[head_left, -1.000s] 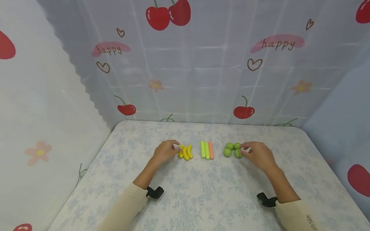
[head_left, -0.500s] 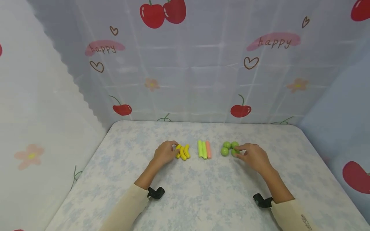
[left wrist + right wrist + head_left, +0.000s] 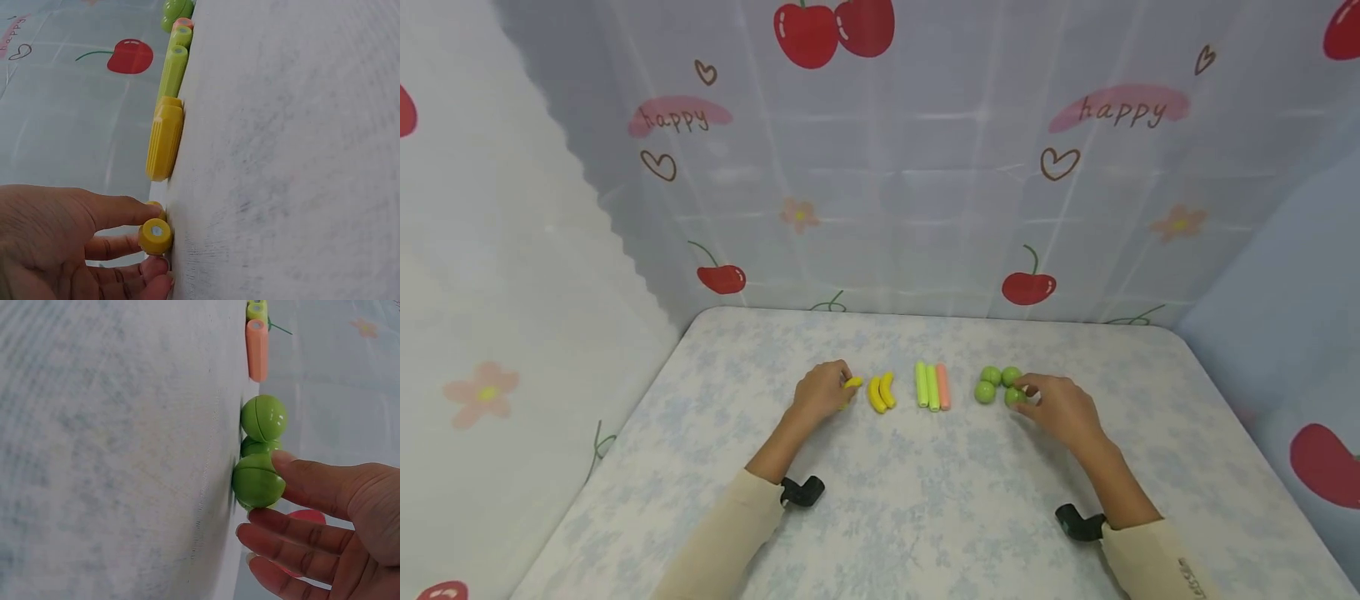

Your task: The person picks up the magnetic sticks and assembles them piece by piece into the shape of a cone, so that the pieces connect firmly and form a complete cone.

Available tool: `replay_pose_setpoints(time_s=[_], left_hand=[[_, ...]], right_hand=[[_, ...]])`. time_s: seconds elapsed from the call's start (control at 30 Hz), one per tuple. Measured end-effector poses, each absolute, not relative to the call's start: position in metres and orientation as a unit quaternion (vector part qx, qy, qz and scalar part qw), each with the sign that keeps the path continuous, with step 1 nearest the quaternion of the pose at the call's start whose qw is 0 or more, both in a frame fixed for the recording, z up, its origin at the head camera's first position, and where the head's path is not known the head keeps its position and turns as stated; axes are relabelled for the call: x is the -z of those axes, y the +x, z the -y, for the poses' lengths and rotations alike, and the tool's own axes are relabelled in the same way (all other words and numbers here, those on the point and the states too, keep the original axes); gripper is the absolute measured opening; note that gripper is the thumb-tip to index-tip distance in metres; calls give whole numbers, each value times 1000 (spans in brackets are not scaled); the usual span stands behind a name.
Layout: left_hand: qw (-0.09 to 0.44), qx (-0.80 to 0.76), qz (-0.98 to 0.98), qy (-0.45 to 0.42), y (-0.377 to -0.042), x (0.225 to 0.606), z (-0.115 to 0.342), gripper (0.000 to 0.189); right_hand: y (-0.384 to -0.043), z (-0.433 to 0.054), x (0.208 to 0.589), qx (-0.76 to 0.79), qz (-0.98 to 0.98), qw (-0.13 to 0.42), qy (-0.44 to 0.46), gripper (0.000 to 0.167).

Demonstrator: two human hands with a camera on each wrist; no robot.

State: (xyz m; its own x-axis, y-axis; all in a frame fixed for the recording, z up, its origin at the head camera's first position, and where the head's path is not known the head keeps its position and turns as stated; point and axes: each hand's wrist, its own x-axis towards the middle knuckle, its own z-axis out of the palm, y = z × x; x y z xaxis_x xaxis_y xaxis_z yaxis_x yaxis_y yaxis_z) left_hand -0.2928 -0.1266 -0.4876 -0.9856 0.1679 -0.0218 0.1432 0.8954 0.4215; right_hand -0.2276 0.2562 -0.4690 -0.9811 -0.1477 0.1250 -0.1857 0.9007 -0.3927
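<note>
My left hand (image 3: 822,390) pinches a small yellow toy banana (image 3: 853,382) between thumb and fingers, apart from the other two bananas (image 3: 882,392). In the left wrist view, the round end of the held banana (image 3: 155,236) faces the camera, close by the tabletop. Over on the right, my right hand (image 3: 1062,410) has thumb and index finger about the near right ball of a cluster of glossy green balls (image 3: 985,392). The right wrist view shows a seam across this green ball (image 3: 255,482), the thumb on one side and fingertips at the other.
Between bananas and balls lie two lime-green sticks (image 3: 927,386) and a salmon-pink stick (image 3: 943,387), side by side. The pale, blue-mottled table (image 3: 880,500) is bounded by a cherry-print curtain (image 3: 910,242) at the back and sides. A black wrist mount (image 3: 802,492) juts from each sleeve.
My left hand has taken hold of the leftmost banana and drawn it left, away from the other two. The right hand has closed in on the near right green ball.
</note>
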Motion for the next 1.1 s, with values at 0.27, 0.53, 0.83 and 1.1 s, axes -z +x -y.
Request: replay_pose_setpoints(time_s=[0.27,0.53,0.83,1.1], left_hand=[[51,-234,-967,86,-296,475,138,20],[64,-272,-955,97,-298,461,145,24],[125,-377,-906,145,-289,465,140,23],[179,-425,-869,180,-278,459,131,24]], right_hand=[[-231,-254,470,-203,976,17,82,33],[-232,-254,464,-229,969,1,95,35],[-226,-258,463,-264,959,7,107,32],[-216,-238,457,-296,946,22,131,31]])
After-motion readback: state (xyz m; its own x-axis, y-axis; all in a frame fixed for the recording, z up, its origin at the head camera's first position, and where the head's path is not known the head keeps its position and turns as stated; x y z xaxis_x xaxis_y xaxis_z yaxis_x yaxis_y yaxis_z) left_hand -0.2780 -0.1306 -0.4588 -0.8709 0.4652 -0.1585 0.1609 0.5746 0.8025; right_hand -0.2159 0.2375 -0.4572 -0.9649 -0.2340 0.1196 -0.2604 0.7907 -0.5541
